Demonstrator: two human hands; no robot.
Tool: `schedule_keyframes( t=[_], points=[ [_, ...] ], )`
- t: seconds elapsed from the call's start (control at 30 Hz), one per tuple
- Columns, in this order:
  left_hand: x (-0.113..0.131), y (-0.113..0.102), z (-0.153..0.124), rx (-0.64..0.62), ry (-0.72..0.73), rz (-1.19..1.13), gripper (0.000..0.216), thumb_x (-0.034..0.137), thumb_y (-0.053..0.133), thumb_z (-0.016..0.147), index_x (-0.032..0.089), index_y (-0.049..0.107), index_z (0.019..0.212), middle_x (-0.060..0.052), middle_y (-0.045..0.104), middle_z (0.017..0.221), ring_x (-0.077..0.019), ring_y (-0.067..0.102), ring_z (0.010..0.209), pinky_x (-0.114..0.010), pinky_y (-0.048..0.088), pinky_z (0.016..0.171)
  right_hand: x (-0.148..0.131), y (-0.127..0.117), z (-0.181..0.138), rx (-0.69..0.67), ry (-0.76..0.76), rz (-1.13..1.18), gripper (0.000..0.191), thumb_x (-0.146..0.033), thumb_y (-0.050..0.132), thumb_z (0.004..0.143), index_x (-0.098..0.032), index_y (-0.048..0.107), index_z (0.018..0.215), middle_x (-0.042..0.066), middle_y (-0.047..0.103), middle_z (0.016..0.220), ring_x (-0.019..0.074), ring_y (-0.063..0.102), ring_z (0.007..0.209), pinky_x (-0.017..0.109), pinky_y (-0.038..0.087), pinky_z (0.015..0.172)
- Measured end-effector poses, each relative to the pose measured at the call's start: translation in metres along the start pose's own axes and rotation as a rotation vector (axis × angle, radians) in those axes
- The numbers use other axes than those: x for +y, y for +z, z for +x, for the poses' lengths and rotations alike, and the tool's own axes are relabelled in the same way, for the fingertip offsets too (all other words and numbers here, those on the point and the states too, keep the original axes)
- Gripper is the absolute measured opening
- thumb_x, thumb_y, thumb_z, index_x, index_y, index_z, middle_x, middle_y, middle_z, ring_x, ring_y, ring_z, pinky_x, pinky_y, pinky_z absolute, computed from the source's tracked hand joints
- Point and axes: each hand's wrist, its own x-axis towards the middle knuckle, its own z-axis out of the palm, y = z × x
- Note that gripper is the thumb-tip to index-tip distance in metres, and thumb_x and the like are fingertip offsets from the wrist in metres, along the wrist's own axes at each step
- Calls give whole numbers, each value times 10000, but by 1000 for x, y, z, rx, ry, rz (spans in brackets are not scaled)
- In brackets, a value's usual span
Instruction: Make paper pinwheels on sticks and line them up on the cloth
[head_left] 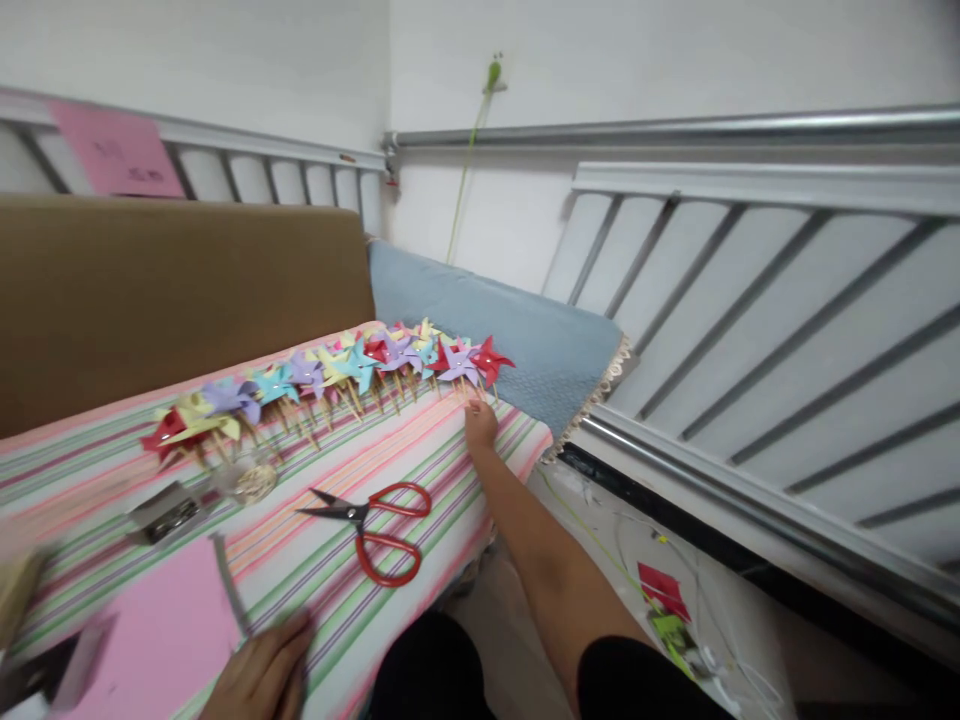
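My right hand (481, 428) is stretched out to the far end of a long row of paper pinwheels. Its fingers are closed at the wooden stick of a pinwheel, beside a lilac pinwheel (456, 363) and a red pinwheel (491, 361). The pinwheels lie overlapping, in yellow, blue, lilac and red, with sticks toward me. On the striped cloth (420, 450), my left hand (262, 668) rests flat, fingers extended, by the edge of a pink paper sheet (165, 630). Red-handled scissors (360, 514) lie with blades apart between my hands.
A small open box of metal pieces (169, 512) and a clear container of pale bits (253, 482) sit left of the scissors. Behind the row stand a brown backrest (180, 300) and a blue padded armrest (495, 310). Cables and a red paper piece (663, 590) lie on the floor.
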Motion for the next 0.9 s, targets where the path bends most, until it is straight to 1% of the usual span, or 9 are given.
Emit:
schedule_keyframes(
  t=[0.1, 0.17, 0.3, 0.4, 0.47, 0.53, 0.63, 0.73, 0.9],
  points=[
    [20, -10, 3, 6, -138, -46, 270, 212, 531, 846, 223, 623, 1099, -74, 681, 1099, -211, 644, 986, -336, 530, 860, -21, -9, -29, -49, 6, 106, 198, -198, 506, 726, -135, 648, 849, 77, 669, 846, 200, 584, 845, 352, 438, 825],
    [31, -17, 6, -4, -187, -141, 273, 150, 483, 861, 204, 618, 1092, -88, 675, 1084, -201, 626, 1004, -345, 511, 893, -42, -4, -55, -150, 3, 201, 247, -249, 519, 696, -128, 649, 868, 63, 662, 781, 192, 587, 756, 343, 458, 755],
    [35, -30, 14, 83, -243, -292, 254, 88, 433, 858, 175, 608, 1021, -98, 680, 984, -196, 607, 944, -365, 509, 841, -99, 33, -128, -449, 8, 393, 330, -333, 593, 643, -128, 653, 894, 41, 653, 723, 136, 562, 598, 294, 469, 628],
    [28, -44, 19, 149, -279, -318, 210, 88, 439, 851, 170, 601, 958, -70, 670, 827, -188, 592, 783, -357, 509, 721, -141, 65, -198, -671, 18, 469, 341, -367, 656, 610, -138, 672, 862, 30, 653, 679, 121, 556, 559, 272, 467, 578],
    [21, -56, 22, 202, -324, -310, 212, 74, 443, 841, 171, 597, 951, -57, 660, 788, -184, 583, 747, -346, 498, 689, -160, 82, -241, -800, 23, 497, 330, -377, 676, 608, -143, 678, 840, 20, 649, 653, 115, 551, 542, 261, 464, 557],
    [13, -69, 23, 266, -372, -312, 217, 58, 455, 827, 170, 596, 948, -54, 663, 790, -180, 586, 737, -336, 494, 679, -169, 94, -275, -926, 26, 534, 291, -356, 675, 630, -157, 676, 842, 5, 648, 657, 107, 545, 543, 254, 462, 563],
    [-1, -86, 22, 324, -438, -360, 228, 56, 469, 828, 174, 596, 976, -56, 683, 864, -177, 609, 798, -331, 498, 731, -168, 102, -307, -1080, -10, 465, 207, -309, 677, 623, -170, 672, 776, -2, 647, 653, 116, 547, 544, 258, 459, 558],
    [-11, -94, 21, 349, -521, -401, 219, 73, 480, 837, 175, 604, 986, -59, 688, 894, -180, 620, 840, -336, 500, 767, -161, 101, -320, -1185, -70, 393, 165, -285, 684, 617, -176, 682, 741, 19, 667, 696, 150, 582, 604, 275, 464, 577],
    [-20, -101, 20, 355, -582, -411, 197, 104, 484, 848, 173, 620, 973, -64, 693, 880, -174, 636, 825, -320, 512, 751, -158, 87, -323, -1211, -387, 306, 141, -275, 576, 729, -194, 679, 783, 41, 679, 781, 196, 622, 758, 312, 484, 696]
  ],
)
